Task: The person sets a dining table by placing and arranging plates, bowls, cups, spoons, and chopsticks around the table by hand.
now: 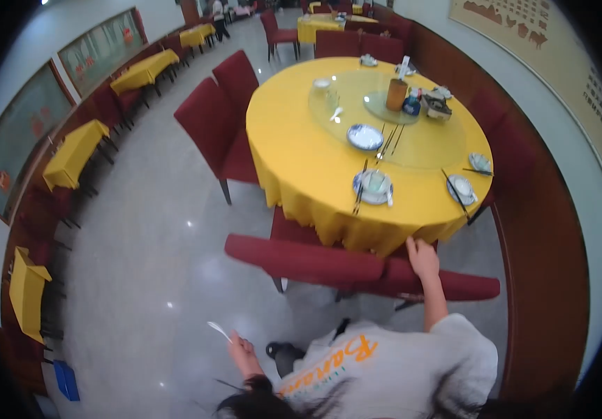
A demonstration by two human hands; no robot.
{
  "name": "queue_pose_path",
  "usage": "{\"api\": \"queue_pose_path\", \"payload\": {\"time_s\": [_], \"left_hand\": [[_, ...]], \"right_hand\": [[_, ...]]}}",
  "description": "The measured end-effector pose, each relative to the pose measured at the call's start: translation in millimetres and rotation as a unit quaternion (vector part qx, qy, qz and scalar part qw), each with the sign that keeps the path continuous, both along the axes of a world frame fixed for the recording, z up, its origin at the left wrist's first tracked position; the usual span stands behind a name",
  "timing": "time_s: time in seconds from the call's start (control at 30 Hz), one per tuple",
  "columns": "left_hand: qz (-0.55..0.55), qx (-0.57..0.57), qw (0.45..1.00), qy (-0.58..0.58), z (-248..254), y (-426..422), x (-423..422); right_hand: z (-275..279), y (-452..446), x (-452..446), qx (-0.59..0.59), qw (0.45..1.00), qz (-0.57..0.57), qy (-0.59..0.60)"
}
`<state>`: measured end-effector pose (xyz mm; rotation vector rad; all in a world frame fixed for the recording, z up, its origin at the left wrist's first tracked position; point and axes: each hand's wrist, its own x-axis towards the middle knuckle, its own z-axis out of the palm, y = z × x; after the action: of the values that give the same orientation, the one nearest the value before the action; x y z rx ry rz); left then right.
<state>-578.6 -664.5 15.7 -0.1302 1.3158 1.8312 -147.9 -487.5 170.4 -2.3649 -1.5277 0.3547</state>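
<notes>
My left hand (242, 344) is low in the view, left of my body, its fingers closed around a pale spoon (218, 330) that points up and left above the floor. My right hand (423, 258) lies over the top of a dark red chair back (461, 283), fingers bent over its far side near the edge of the yellow tablecloth (301, 167). A second red chair back (308, 258) stands beside it. On the table, nearest my right hand, are a place setting with a bowl and plate (373, 187) and another bowl on a plate (461, 188), both with chopsticks.
A glass turntable (427, 150) carries a blue-rimmed plate (365, 137), chopsticks, a white spoon (336, 112) and a brown holder (397, 95). More red chairs (210, 126) ring the table. Small yellow-covered tables (77, 153) line the left wall; a blue box (66, 380) is lower left.
</notes>
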Motion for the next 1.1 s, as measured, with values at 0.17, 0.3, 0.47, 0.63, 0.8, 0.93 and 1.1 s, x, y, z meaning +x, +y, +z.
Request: {"api": "queue_pose_path", "payload": {"time_s": [0.17,0.3,0.47,0.63,0.8,0.93,1.1], "left_hand": [[0.155,-0.12,0.98,-0.044,-58.4,-104.1,-153.9],[-0.257,-0.46,0.76,0.381,-132.5,-217.7,-238.8],[-0.39,-0.552,0.578,0.457,-150.4,-186.2,-279.2],[-0.329,-0.509,0.715,0.35,-154.1,-40.2,-317.6],[-0.307,-0.458,0.766,0.329,-128.0,98.7,-359.6],[-0.33,-0.421,0.753,0.382,-135.9,209.3,-401.8],[-0.365,-0.271,0.599,0.659,-176.0,355.3,-456.0]], "right_hand": [[-40.8,52.7,-72.3,-0.002,0.996,0.077,0.035],[-29.9,57.5,-172.0,-0.008,0.993,0.115,-0.01],[-24.7,75.9,-204.9,0.063,0.996,0.047,-0.034],[-40.0,118.7,-183.0,0.124,0.988,-0.062,-0.062],[-55.4,125.3,-151.2,0.077,0.974,-0.181,-0.112],[-60.5,120.0,-138.5,0.091,0.962,-0.229,-0.115],[-57.6,117.5,-135.6,0.065,0.969,-0.226,-0.075]]}}
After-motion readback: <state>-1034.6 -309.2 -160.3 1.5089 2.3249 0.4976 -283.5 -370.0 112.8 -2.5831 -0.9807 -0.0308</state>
